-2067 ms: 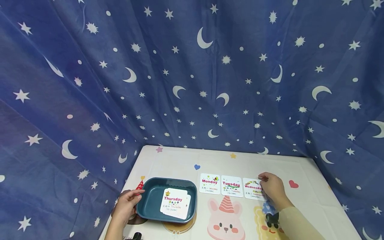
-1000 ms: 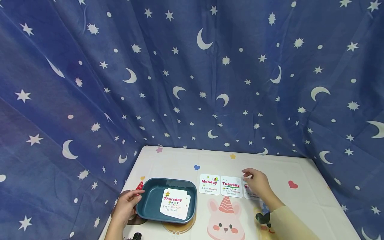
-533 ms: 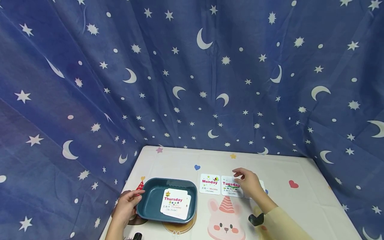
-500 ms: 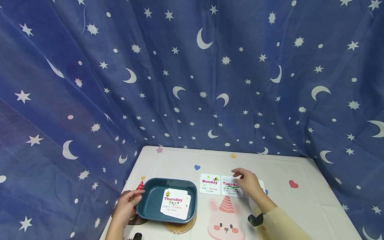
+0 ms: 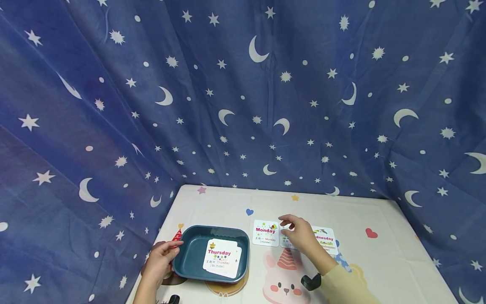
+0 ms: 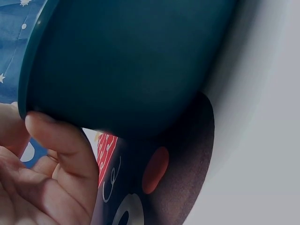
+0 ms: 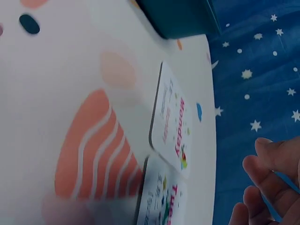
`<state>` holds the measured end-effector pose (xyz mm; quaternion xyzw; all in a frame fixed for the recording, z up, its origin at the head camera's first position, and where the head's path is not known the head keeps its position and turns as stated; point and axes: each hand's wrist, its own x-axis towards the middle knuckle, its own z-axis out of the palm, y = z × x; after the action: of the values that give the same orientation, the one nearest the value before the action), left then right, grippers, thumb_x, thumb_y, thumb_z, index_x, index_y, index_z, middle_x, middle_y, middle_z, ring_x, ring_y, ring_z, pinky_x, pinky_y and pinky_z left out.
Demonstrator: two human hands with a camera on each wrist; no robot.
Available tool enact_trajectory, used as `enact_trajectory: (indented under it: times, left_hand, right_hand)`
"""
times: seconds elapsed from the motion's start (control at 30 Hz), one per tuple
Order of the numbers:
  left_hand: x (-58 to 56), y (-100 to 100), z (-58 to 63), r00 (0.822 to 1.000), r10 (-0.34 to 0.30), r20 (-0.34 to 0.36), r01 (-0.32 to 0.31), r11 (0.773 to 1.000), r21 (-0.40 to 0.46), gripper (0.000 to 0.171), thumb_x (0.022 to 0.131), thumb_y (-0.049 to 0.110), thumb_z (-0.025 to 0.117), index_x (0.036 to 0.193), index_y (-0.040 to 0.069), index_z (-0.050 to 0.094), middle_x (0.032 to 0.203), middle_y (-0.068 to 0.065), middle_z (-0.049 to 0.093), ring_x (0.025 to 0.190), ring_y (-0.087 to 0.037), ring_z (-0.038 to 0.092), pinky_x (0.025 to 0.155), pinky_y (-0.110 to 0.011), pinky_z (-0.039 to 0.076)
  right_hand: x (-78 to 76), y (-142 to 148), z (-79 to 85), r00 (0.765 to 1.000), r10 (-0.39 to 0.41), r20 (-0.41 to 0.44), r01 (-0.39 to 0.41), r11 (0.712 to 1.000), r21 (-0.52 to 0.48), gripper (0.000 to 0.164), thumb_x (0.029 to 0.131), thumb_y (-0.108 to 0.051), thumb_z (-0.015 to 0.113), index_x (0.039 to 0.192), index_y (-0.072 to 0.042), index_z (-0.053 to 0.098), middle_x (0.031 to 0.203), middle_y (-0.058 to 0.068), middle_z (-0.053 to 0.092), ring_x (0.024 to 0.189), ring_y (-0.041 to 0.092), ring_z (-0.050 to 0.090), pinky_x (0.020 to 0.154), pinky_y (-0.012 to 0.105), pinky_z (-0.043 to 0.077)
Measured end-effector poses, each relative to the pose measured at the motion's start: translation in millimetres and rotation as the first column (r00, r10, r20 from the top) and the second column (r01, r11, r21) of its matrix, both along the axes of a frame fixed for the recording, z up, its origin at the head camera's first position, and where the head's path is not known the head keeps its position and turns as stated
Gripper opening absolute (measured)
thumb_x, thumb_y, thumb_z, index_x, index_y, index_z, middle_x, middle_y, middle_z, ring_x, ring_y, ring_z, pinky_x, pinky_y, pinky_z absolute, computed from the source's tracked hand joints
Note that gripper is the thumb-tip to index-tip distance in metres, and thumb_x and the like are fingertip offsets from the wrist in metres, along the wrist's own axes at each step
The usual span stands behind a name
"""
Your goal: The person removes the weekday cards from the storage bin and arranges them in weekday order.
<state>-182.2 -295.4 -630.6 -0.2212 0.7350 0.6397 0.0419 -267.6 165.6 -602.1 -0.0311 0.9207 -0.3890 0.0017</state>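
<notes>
"How do the cards look on your feed?"

"White with rounded corners, lettered in pinkish red among small colourful drawings. I have the Thursday card (image 5: 220, 255) on top of a stack in the blue-green tray (image 5: 193, 253), towards its right end. The Monday card (image 5: 265, 233), Tuesday card (image 7: 161, 194) and Wednesday card (image 5: 327, 241) lie in a row right of it."

"And the hands?"

"I see the left grip (image 5: 160, 257) pinching the tray's left rim. The right grip (image 5: 300, 234) is over the Tuesday card, partly hiding it from me, fingers loosely bent and holding nothing."

"Surface and room?"

"A pale table (image 5: 360, 219) printed with hearts, stars and a pink rabbit (image 5: 286, 283). Behind it, I get a dark blue curtain (image 5: 243, 105) with white moons and stars."

"Which way does everything point?"

"The tray's long axis runs left to right, and so does the row. The lettering's tops face the curtain."
</notes>
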Motion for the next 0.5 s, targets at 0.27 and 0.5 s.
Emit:
enact_trajectory:
  times: [0.27, 0.5]
  left_hand:
    - [-0.8, -1.7, -1.7, 1.000, -0.005, -0.004, 0.005, 1.000, 0.004, 0.030, 0.107, 0.005, 0.064, 0.136, 0.002, 0.071, 0.092, -0.002, 0.059, 0.066, -0.014, 0.051, 0.055, -0.028, 0.048]
    - [-0.9, -2.8, -3.3, 1.000, -0.008, -0.006, 0.009, 1.000, 0.011, 0.030, 0.106, 0.005, 0.064, 0.136, 0.002, 0.070, 0.090, -0.001, 0.058, 0.065, -0.014, 0.050, 0.055, -0.028, 0.048]
  right_hand:
    - [7.9, -20.6, -5.5, 0.999, 0.046, 0.011, -0.045, 0.996, -0.078, 0.046, 0.088, -0.004, 0.085, 0.129, -0.022, 0.075, 0.113, -0.002, 0.078, 0.101, 0.021, 0.064, 0.085, 0.034, 0.048]
    - [15.1, -40.7, -2.2, 0.996, 0.091, -0.008, -0.092, 0.989, -0.114, 0.048, 0.087, -0.005, 0.087, 0.131, -0.021, 0.074, 0.114, -0.004, 0.078, 0.104, 0.023, 0.066, 0.086, 0.034, 0.050]
